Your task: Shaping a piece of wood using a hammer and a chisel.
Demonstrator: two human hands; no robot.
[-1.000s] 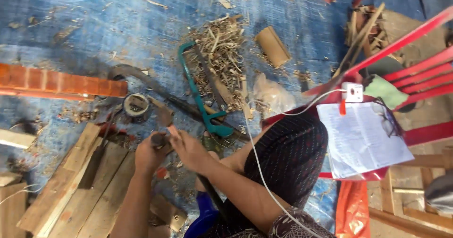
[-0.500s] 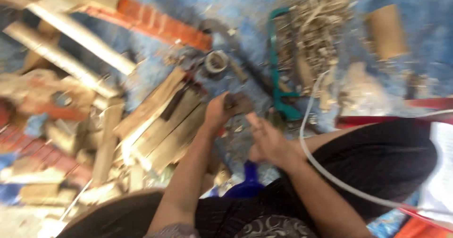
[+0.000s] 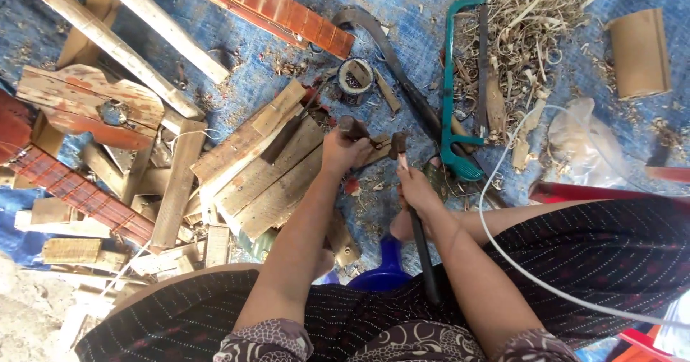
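The left hand grips a small dark wooden piece — just beside it, the right hand holds a dark long-handled hammer, handle running back toward the body.

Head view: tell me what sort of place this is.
Probably an informal woodworking spot on the ground: scrap planks on a blue tarp, a heap of wood shavings and a green-framed hacksaw.

Both forearms stretched forward, left hand clenched in a fist, right hand fingers curled.
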